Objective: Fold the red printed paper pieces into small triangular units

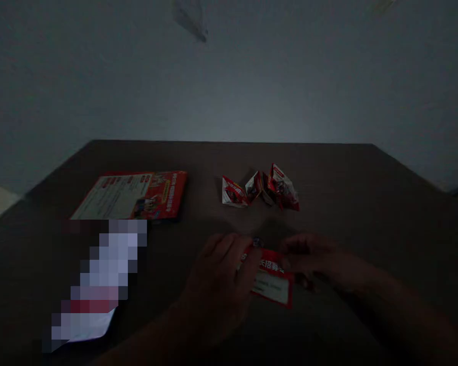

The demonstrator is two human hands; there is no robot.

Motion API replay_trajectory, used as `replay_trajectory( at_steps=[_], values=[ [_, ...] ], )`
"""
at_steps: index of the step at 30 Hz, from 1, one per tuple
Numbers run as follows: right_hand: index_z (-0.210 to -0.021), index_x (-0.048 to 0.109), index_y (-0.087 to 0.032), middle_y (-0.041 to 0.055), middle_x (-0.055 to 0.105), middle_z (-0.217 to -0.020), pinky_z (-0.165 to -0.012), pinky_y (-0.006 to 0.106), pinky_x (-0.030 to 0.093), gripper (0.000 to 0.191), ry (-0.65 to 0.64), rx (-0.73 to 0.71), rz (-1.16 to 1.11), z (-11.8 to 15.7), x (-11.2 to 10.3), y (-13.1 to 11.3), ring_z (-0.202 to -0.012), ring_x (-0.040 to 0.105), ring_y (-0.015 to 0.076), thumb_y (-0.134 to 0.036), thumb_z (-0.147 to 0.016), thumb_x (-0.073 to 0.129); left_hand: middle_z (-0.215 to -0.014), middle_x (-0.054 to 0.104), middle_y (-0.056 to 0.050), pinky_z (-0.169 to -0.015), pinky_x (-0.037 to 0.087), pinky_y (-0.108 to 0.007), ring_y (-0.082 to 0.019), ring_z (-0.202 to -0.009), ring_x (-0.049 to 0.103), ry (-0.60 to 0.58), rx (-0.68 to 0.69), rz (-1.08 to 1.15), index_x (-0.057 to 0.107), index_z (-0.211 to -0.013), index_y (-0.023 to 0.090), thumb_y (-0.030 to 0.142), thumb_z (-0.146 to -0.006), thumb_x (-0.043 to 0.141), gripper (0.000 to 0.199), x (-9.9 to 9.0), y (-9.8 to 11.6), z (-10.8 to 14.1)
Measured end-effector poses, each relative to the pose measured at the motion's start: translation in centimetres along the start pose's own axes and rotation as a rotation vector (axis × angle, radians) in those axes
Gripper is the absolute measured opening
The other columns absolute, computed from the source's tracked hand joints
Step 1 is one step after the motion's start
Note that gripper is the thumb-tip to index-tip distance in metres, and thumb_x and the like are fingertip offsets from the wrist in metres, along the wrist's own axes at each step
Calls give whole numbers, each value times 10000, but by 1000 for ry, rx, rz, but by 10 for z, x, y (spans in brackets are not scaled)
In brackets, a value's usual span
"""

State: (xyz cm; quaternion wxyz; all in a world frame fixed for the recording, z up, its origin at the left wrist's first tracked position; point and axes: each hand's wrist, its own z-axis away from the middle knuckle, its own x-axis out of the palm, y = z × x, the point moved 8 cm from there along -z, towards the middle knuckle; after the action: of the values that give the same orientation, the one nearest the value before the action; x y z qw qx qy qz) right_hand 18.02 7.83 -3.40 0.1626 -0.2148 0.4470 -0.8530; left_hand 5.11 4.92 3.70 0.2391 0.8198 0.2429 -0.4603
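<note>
A small red and white printed paper [273, 287] lies on the dark table in front of me. My left hand [223, 279] rests over its left part, fingers bent and lying across it. At the paper's upper right edge, my right hand [315, 259] has its thumb and fingers closed in a pinch on it. The dim light hides the fingertips in part. Beyond the hands stand folded red and white paper pieces, one small [234, 193] on the left and a larger one [284, 189] on the right.
To the left is a red printed sheet or stack of sheets [164, 195] with a pale text panel. Nearer me lies a bright, blurred-out flat object [107, 277], its kind hidden. A pale wall [229, 91] rises behind the table's far edge.
</note>
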Motion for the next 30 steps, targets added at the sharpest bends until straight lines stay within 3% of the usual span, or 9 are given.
replay_trajectory(
  at_steps=[5,13,19,22,25,27,30],
  values=[
    [-678,597,-117,-42,572,-480,-332,116,405,259,-19,19,-101,0,3,6,-362,478,44,-324,-682,755,-1062,618,-105,-829,454,-431,-266,-954,550,-22,-27,9,591,-1057,128,153,-804,562,256,6,-9,0],
    [-694,611,-112,-36,579,-484,-348,125,420,237,-75,30,-163,0,7,6,-365,495,50,-306,-683,747,-901,655,-52,-741,443,-371,-207,-815,572,8,39,8,616,-918,143,150,-870,497,129,6,-9,-2],
    [-667,571,-140,-38,536,-473,-353,160,398,366,148,-110,-117,-7,-13,0,-371,480,70,-484,-781,627,-891,678,-46,-730,438,-348,-184,-802,583,74,41,-7,632,-906,147,144,-902,454,178,1,-11,-4],
    [-703,591,-140,-20,550,-570,-409,171,393,360,243,-252,71,-7,-21,-12,-448,481,71,-458,-861,532,-863,680,-45,-712,439,-345,-182,-782,587,109,57,-19,634,-885,142,142,-901,455,180,-3,-10,-4],
    [-799,607,-154,6,601,-721,-570,207,447,163,347,-408,393,0,-23,-27,-627,555,105,-299,-860,566,-881,680,-41,-710,435,-342,-180,-780,586,103,63,-13,631,-895,145,150,-896,467,164,-3,-9,-3],
    [-872,608,-165,25,625,-825,-667,241,462,71,332,-511,593,5,-15,-37,-748,587,138,-190,-806,617,-890,679,-42,-712,433,-341,-179,-781,585,99,56,-5,630,-901,145,154,-891,477,154,-3,-10,-3],
    [-913,606,-167,42,620,-893,-683,257,461,195,240,-636,822,10,4,-44,-794,596,159,-95,-738,655,-876,677,-47,-715,434,-339,-175,-775,582,103,53,3,632,-893,142,139,-889,471,162,-5,-9,-4]
  ],
)
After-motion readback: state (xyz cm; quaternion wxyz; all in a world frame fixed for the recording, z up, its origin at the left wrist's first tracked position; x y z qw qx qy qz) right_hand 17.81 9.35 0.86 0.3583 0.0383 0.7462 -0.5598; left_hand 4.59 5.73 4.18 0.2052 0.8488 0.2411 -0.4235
